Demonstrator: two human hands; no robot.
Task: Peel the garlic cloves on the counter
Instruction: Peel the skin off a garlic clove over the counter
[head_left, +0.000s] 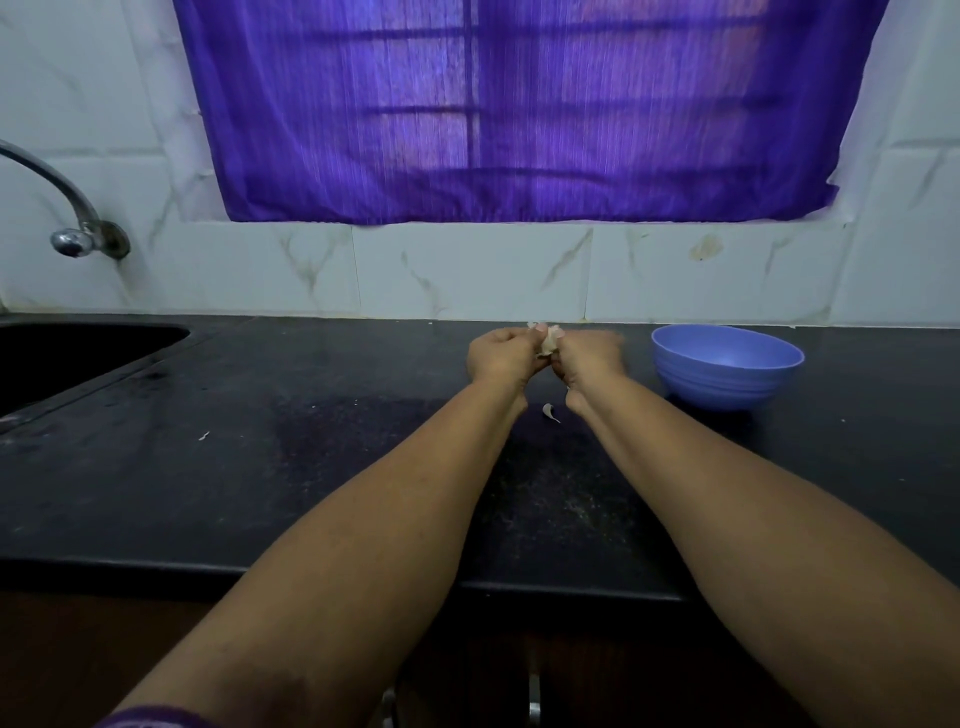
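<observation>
Both bare forearms reach straight forward and come close together at the wrists. The left hand and the right hand are side by side, almost touching, with fingers curled inward and the backs of the hands facing up.

Both hands, left hand and right hand, gripping garlic over far desk (blue bowl right).
</observation>
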